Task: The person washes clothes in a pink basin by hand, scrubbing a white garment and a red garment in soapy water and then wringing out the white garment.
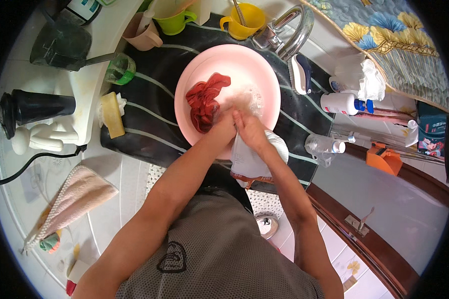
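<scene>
A pink plastic basin stands on the black, pale-striped countertop, with cloudy, sudsy water inside. Dark red wet cloth lies bunched in its left part. My left hand and my right hand meet over the lower part of the basin, both closed around a white cloth. Part of the white cloth hangs over the basin's near rim, below my right hand, and its lower edge has reddish-brown print. Motion blur hides the fingers of my left hand and the cloth just above them.
A chrome faucet and a yellow mug stand behind the basin. To the right are a scrub brush, a white pump bottle and a clear plastic bottle. Left are a yellow soap bar and a green-labelled jar.
</scene>
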Available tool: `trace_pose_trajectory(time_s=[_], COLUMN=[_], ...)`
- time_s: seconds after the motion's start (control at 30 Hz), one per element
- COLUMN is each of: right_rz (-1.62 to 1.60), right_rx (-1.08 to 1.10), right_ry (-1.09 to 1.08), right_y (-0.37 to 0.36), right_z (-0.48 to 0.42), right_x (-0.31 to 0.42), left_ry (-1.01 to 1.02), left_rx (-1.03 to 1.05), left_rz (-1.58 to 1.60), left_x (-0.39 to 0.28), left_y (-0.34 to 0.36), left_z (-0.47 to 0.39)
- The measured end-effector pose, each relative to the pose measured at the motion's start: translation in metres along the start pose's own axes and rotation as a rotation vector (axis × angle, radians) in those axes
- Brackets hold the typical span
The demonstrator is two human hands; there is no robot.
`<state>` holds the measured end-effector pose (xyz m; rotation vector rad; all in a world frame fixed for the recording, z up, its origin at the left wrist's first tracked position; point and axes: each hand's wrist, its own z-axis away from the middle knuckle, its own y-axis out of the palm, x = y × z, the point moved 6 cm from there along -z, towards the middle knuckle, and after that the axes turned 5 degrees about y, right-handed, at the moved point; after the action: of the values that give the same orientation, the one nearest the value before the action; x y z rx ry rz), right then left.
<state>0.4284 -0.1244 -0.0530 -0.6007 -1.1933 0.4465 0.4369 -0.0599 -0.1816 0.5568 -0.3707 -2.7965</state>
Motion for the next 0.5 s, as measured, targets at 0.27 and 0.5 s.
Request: trace_pose_trajectory(time_s=[0.27, 0.5], right_rz=[0.499, 0.319], right_rx=[0.040, -0.149], right_ry=[0.024, 0.111], right_y=[0.027, 0.008], right_z=[-0.067, -0.067], right_x=[-0.037, -0.078], left_ry=[0.134, -0.017], left_rx=[0.087, -0.039], left_rz=[0.022, 0.005], left_x=[0.004, 0.005], left_y=[-0.018, 0.005], left_z=[-0.025, 0.028])
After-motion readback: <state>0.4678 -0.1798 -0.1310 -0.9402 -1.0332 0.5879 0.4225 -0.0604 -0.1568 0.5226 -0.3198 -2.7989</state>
